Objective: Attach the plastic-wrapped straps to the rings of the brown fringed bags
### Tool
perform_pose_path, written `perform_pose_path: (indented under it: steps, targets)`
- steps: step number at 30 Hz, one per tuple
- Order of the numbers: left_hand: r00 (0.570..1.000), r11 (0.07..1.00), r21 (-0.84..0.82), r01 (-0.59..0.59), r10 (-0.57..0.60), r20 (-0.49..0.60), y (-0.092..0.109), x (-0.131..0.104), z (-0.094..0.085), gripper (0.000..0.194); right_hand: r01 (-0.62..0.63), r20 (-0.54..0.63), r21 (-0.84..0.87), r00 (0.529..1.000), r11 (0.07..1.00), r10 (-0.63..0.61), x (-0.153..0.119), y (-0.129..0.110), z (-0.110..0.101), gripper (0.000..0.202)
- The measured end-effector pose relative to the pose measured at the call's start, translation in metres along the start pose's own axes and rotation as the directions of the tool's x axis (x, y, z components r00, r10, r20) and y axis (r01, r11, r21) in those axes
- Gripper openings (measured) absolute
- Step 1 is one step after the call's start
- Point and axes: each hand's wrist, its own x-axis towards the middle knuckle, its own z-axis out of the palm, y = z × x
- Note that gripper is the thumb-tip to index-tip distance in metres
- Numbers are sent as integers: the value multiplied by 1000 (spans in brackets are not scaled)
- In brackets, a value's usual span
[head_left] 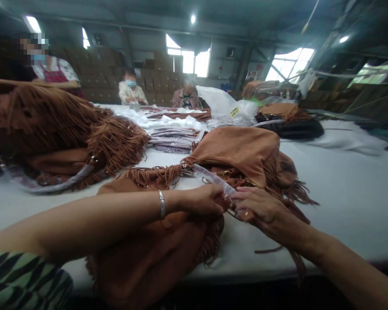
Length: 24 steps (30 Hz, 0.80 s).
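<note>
While brown fringed bags (239, 144) lie on a white table (349, 189), both hands (207, 199) (260, 206) grasping a pale-wrapped handle (211, 175)

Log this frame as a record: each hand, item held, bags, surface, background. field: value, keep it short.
left_hand: left hand gripping pale-wrapped strap; bracelet on wrist
right_hand: right hand on the same strap, close beside the left; ring on a finger
strap_owner: cannot tell which bag
bags: brown bag just beyond the hands; heap of fringed brown bags at picture left
surface: white table
background: three people across the table; stacked boxes behind
</note>
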Motion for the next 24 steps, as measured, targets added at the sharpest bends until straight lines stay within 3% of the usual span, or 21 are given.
perform_pose_path:
  steps: [1,3,5,8,12,14,17,19,22,24]
  targets:
    - [1000,999,-49,-9,7,-26,-2,-8,-8,18,-90,-88,147,991,985,103,8,-3,-5,16]
    - [992,984,-174,-46,24,-128,-8,-27,-24,20,-220,-183,447,926,867,330,25,-6,-10,21]
    - [967,927,-356,-114,22,-253,-13,-44,-37,24,-243,-176,659,870,711,461,46,-6,-7,25]
    - [936,753,-618,-226,-8,-352,-20,-58,-48,33,-240,-60,830,860,504,507,78,-7,6,24]
    - [917,656,-703,-275,-42,-398,-29,-57,-47,37,-297,155,923,869,245,471,107,-14,22,25]
    - [907,637,-718,-282,-67,-416,-35,-53,-45,35,-349,230,917,859,195,458,114,-17,27,27]
    - [908,583,-760,-287,-88,-410,-46,-46,-41,34,-348,225,919,847,185,481,120,-16,38,25]
    - [922,499,-821,-278,-100,-373,-52,-39,-40,35,-295,193,948,834,122,517,123,-11,49,24]
    - [950,351,-904,-244,-101,-296,-61,-30,-37,35,-285,242,958,780,-17,577,122,-1,63,26]
    - [968,330,-924,-191,-91,-233,-66,-25,-35,33,-344,305,937,740,-52,600,119,8,67,28]
